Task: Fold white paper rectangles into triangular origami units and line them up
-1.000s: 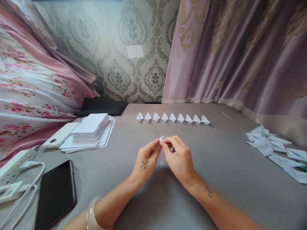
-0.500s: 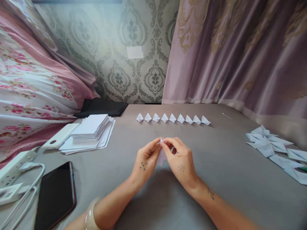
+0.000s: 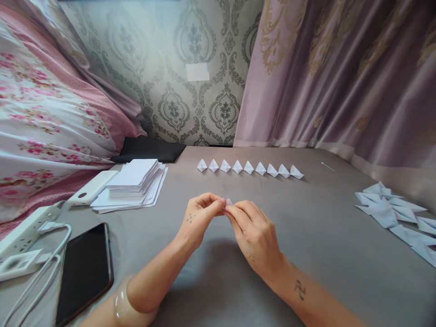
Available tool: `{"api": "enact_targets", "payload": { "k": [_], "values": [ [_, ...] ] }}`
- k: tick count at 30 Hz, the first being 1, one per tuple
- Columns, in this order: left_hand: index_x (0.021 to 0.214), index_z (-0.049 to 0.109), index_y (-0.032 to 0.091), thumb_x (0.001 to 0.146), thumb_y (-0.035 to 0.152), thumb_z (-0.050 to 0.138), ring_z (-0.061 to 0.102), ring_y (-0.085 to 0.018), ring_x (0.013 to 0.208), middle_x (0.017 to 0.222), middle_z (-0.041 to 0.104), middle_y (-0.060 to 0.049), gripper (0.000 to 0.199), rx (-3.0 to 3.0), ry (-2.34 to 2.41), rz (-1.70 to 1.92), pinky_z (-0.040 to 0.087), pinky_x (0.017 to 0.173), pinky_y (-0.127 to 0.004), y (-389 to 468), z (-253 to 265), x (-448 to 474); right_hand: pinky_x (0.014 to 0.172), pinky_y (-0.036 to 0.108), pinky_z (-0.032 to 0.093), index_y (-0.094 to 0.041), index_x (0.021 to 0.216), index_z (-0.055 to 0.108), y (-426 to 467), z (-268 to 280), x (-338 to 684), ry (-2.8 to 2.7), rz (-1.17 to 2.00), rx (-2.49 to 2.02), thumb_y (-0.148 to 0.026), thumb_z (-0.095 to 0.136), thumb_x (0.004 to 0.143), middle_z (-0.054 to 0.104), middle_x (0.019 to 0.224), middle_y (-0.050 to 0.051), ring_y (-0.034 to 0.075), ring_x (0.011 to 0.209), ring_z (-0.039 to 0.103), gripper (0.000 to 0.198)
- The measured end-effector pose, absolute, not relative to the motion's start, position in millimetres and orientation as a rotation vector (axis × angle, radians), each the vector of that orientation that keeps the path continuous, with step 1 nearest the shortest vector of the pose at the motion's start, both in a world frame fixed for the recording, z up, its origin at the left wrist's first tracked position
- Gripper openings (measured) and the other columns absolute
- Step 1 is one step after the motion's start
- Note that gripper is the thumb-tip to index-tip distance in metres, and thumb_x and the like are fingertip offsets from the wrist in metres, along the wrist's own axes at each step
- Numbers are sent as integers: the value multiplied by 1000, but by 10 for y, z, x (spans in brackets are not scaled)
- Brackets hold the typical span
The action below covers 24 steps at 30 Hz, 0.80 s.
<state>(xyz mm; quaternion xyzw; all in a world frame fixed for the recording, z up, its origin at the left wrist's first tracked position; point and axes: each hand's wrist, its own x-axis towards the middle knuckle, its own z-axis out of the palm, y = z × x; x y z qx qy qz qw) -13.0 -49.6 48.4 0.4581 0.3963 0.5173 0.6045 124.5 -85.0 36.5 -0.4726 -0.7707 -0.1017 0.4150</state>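
Observation:
A small folded piece of white paper (image 3: pixel 229 201) shows between my fingertips, mostly hidden by them. My left hand (image 3: pixel 201 217) pinches it from the left, thumb and forefinger together. From the right, my right hand (image 3: pixel 256 231) grips it too, its fingers bent around the paper. Both hands are raised a little above the grey cloth, fingertips nearly touching. Beyond them, a row of several small folded paper boats (image 3: pixel 237 167) stands across the table (image 3: pixel 190 181), their points upward.
At the left lie a stack of white paper (image 3: pixel 132 175), a white power bank (image 3: pixel 91 188), a power strip (image 3: pixel 29 229) with cables and a black phone (image 3: pixel 85 272). More folded paper (image 3: pixel 383 211) is heaped at the right. A thin white stick (image 3: pixel 327 166) lies far right.
Both hands have turned, the right one rolling its back upward, and the paper's lower part no longer shows below the fingers. The whole view has shifted slightly.

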Motion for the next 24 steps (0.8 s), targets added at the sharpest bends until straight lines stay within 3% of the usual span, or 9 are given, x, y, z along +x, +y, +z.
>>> {"api": "enact_targets", "payload": {
  "k": [5, 9, 16, 24],
  "values": [
    [66, 67, 14, 72, 28, 70, 62, -14, 68, 68, 69, -3, 16, 1169, 989, 1289, 49, 69, -24, -529, 488, -102, 73, 29, 46, -20, 93, 67, -858, 363, 1200, -1909, -193, -1202, -16, 49, 91, 65, 80, 5, 16, 74, 58, 18],
    [68, 69, 15, 73, 31, 71, 63, -15, 69, 70, 70, -3, 17, 1280, 1013, 1320, 49, 67, -24, -549, 454, -77, 68, 27, 47, -22, 92, 68, -838, 385, 1194, -1773, 121, -1252, -20, 50, 91, 63, 79, 4, 14, 72, 58, 18],
    [90, 74, 15, 76, 38, 70, 67, -21, 86, 90, 74, -8, 27, 1138, 881, 1240, 52, 83, -33, -564, 448, -59, 58, 23, 48, -20, 83, 69, -775, 532, 1312, -1406, 625, -1196, -32, 55, 86, 64, 80, 3, 12, 65, 58, 19],
    [86, 76, 18, 70, 31, 75, 67, -18, 79, 84, 75, -5, 20, 1128, 912, 1300, 53, 75, -28, -586, 359, -7, 63, 23, 49, -20, 84, 71, -784, 472, 1256, -1274, 799, -1180, -34, 59, 83, 64, 84, 3, 14, 73, 60, 18]
  ]
}}
